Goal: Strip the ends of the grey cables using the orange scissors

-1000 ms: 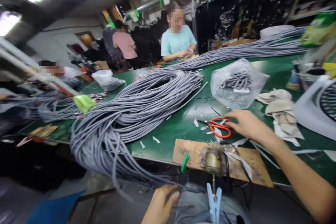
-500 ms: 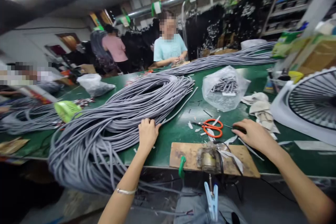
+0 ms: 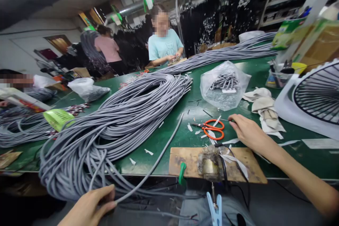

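Observation:
A big bundle of grey cables (image 3: 124, 116) lies across the green table (image 3: 169, 136) and spills over its near edge. My left hand (image 3: 91, 206) is below that edge, fingers closed on a single grey cable (image 3: 164, 146) that runs up across the table. My right hand (image 3: 246, 130) rests on the table beside the orange-handled scissors (image 3: 214, 129), fingers curled, touching something small and dark that I cannot make out.
A wooden board with a metal fixture (image 3: 212, 164) is clamped at the near edge. A plastic bag of small grey pieces (image 3: 224, 84), folded cloths (image 3: 265, 109) and a white fan (image 3: 312, 99) stand to the right. Other people work at the far side.
My left hand has come off the bundle on the table and dropped below the edge, drawing one cable out with it. My right hand stayed near the scissors.

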`<state>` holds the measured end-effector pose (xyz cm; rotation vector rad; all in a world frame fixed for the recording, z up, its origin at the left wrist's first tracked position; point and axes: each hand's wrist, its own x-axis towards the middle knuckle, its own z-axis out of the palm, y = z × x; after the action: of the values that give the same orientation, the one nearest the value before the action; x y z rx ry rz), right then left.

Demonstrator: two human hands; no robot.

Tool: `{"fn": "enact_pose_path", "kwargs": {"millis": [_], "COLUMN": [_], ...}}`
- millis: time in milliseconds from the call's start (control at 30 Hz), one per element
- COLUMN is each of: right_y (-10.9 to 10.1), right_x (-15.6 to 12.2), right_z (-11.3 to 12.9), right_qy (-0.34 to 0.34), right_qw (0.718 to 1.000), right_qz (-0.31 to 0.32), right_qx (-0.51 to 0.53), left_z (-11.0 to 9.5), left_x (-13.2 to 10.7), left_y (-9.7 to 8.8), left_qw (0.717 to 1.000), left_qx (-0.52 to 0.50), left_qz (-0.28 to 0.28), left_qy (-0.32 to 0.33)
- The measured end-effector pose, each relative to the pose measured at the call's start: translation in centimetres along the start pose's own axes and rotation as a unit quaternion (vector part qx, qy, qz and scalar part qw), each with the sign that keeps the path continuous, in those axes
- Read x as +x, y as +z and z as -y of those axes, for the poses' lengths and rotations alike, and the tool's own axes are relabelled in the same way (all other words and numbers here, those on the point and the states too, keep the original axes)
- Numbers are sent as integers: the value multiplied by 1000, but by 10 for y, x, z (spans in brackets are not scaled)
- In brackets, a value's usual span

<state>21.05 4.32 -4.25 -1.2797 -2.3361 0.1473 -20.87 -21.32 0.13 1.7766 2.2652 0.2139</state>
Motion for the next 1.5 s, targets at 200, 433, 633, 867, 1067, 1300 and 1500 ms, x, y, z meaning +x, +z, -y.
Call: {"fn": "enact_pose_path", "kwargs": {"millis": [200, 433, 633, 867, 1067, 1300, 1500], "right_y": [2, 28, 31, 8, -9, -15, -22], "right_x": [33, 51, 37, 51, 48, 43, 42], "right_z": [48, 81, 77, 58, 69, 77, 81], "right_qy": [-89, -103, -97, -5, 120, 157, 144], "right_qw": [990, 981, 981, 982, 842, 778, 804], "right_qz": [95, 160, 148, 54, -69, -54, 8], "right_qx": [55, 46, 74, 183, 522, 606, 577], "left_z": [-7, -165, -239, -230, -236, -247, -255], "left_x": [-7, 109, 230, 212, 154, 142, 134], "left_y": [-10, -6, 43, 38, 34, 48, 52], "left_qw": [995, 989, 993, 972, 915, 891, 857], "left_qx": [28, 8, -58, -171, -305, -382, -485], "left_qz": [84, -3, -93, -115, -134, -118, -74], "left_qy": [35, 149, 38, 117, 225, 216, 156]}}
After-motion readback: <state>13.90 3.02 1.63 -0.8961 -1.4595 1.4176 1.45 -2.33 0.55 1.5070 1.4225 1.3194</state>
